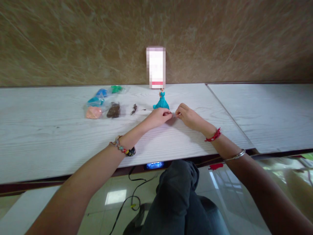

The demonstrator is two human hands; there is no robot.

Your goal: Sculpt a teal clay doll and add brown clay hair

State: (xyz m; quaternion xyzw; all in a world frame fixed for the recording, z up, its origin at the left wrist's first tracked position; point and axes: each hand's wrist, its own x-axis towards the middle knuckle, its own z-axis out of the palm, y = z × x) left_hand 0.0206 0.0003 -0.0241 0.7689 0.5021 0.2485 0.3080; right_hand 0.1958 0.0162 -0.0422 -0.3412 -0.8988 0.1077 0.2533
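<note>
Firstly, the surface: a white, wood-grained tabletop [49,140] runs from left to right, crossed by a seam toward three o'clock. A brown, marble-patterned wall [73,42] backs it at twelve; a glossy tiled floor [100,212] with a looped black cable [133,195] lies at six, left of the person's dark trousers [176,189].

Writing: the upright panel [156,67] against the wall is pixelated, so any text on it cannot be read. A blue-lit object [155,165] below the table's edge is too small to make out.

Containers, all clear plastic bags, sit at about nine o'clock from the figurine [161,101]. From the left: a peach lump [94,112]; a teal one [96,101] at its twelve; a blue one [102,93] at one from the teal; a brown one [113,110] at three from the peach; a green one [116,88] farthest toward the wall. Loose brown scraps [134,109] lie between eight and nine.

The teal-gowned figurine stands upright just below the panel. At its six, the left hand [160,116] has its fingers drawn together beside the hem; at four, the right hand [188,117] is likewise curled, just apart. Whether either grasps anything cannot be told.
</note>
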